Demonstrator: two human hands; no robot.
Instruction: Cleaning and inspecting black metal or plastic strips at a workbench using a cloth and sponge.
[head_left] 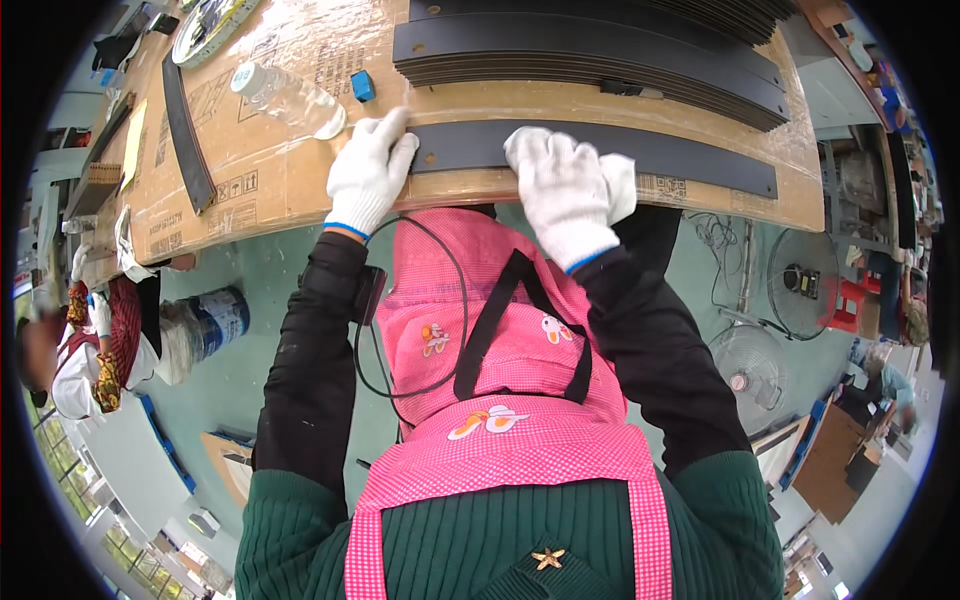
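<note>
A long dark grey flat strip with a hole near its left end lies along the table's near edge. At that left end rests my left hand, in a white glove, its fingers stretched and slightly apart; it touches or nearly touches the strip's end. My right hand, also gloved in white, is closed and pressed on the middle of the strip. A white cloth sticks out from its side, bunched in the fingers. Most of the cloth is hidden under the hand.
Stacked dark strips lie beyond the single one. A clear bottle lies near a small blue block on the cardboard-covered table. Another dark strip is at left. Fans stand at right; a co-worker is at far left.
</note>
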